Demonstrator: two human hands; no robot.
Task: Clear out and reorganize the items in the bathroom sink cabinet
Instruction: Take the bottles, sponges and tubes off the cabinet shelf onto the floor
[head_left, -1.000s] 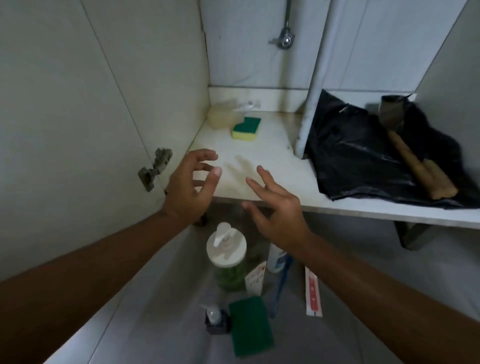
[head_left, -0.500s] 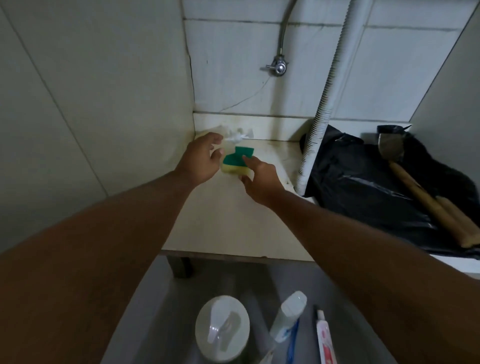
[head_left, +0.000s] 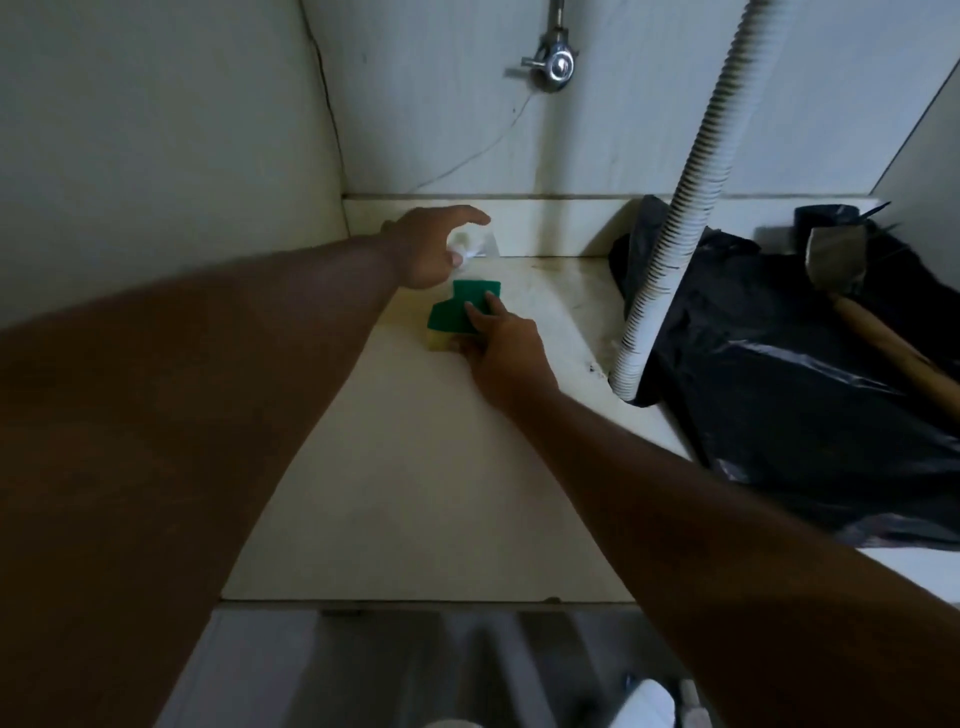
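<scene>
At the back left corner of the pale cabinet shelf (head_left: 415, 493), the left hand (head_left: 428, 249) arches over a crumpled piece of clear plastic (head_left: 475, 247); blur hides whether it grips. Just in front, the right hand (head_left: 501, 345) pinches the green-topped yellow rectangular sponge (head_left: 457, 312), fingers on top, left of the white ribbed drain hose (head_left: 670, 249).

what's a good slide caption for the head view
On the cabinet shelf, the right hand pinches a green-and-yellow sponge while the left hand holds a clear plastic item behind it.
</scene>
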